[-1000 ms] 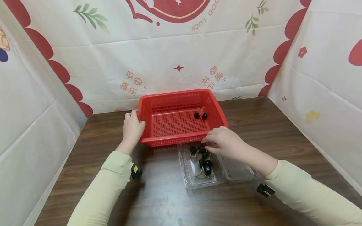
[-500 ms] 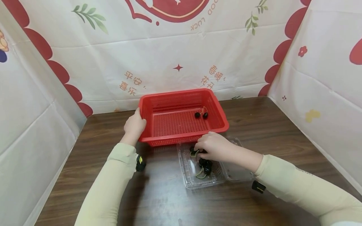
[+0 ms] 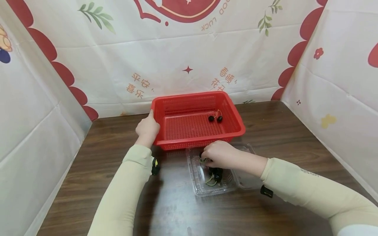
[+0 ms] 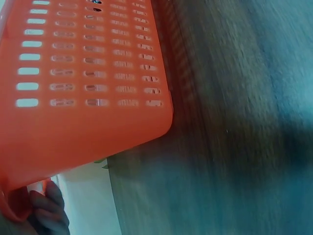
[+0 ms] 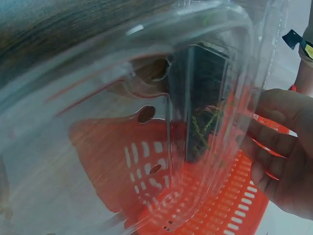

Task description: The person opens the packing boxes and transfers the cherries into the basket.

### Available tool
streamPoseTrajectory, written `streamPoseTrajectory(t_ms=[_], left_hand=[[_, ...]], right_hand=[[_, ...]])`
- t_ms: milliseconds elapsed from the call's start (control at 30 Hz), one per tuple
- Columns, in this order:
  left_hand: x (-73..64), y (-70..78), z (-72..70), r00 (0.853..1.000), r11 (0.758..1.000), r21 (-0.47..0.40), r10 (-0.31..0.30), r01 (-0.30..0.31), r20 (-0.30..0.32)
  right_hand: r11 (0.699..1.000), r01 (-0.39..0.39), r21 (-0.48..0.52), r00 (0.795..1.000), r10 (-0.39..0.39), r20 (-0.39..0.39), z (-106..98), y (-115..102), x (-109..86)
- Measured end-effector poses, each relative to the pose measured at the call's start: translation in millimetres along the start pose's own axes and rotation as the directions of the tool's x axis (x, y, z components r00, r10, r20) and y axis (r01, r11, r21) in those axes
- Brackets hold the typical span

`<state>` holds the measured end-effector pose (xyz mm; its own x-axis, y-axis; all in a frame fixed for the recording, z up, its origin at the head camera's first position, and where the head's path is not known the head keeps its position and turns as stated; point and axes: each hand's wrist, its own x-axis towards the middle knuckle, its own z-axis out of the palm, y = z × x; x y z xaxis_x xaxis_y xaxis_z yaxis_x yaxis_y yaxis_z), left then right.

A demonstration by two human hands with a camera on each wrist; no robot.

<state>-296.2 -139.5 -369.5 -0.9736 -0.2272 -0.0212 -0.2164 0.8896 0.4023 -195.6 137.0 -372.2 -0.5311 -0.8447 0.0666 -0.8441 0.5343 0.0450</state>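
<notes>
My left hand (image 3: 148, 128) grips the left rim of a red plastic basket (image 3: 203, 139); in the left wrist view its fingers (image 4: 51, 208) curl around that rim. Two dark cherries (image 3: 219, 119) with joined stems lie at the basket's right side. In front stands a clear plastic clamshell box (image 3: 193, 180) holding several dark cherries (image 3: 218, 176) with green stems. My right hand (image 3: 220, 154) reaches down into this box, fingers bent over the cherries at its far end. Its fingertips are hidden in the head view, so I cannot tell whether they pinch a cherry.
The box's clear lid (image 3: 248, 178) lies folded out to the right, under my right forearm. All of this rests on a dark wooden table (image 3: 177, 209). Printed white cloth (image 3: 165, 55) hangs behind the table and along both sides.
My left hand has taken a firmer hold on the rim, and the basket has slid slightly right. My right hand has moved left and lower into the box, covering more of the cherries.
</notes>
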Motion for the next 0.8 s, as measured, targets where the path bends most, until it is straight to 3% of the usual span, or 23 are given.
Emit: streamPoseTrajectory(t_ms=[233, 633, 800], left_hand=[[0.7, 8.6, 4.9, 1.0, 1.0, -0.003, -0.002, 0.002, 0.001], [0.1, 24.5, 14.2, 0.999, 0.999, 0.046, -0.016, 0.018, -0.045], [-1.5, 24.7, 15.9, 0.999, 0.999, 0.034, -0.029, 0.03, -0.041]], right_hand=[[0.998, -0.005, -0.066, 1.0, 0.006, 0.024, 8, 2, -1.4], [0.996, -0.028, -0.079, 0.998, 0.031, 0.046, 17, 0, 1.7], [0.993, -0.024, -0.112, 0.999, 0.026, 0.019, 19, 0, 1.7]])
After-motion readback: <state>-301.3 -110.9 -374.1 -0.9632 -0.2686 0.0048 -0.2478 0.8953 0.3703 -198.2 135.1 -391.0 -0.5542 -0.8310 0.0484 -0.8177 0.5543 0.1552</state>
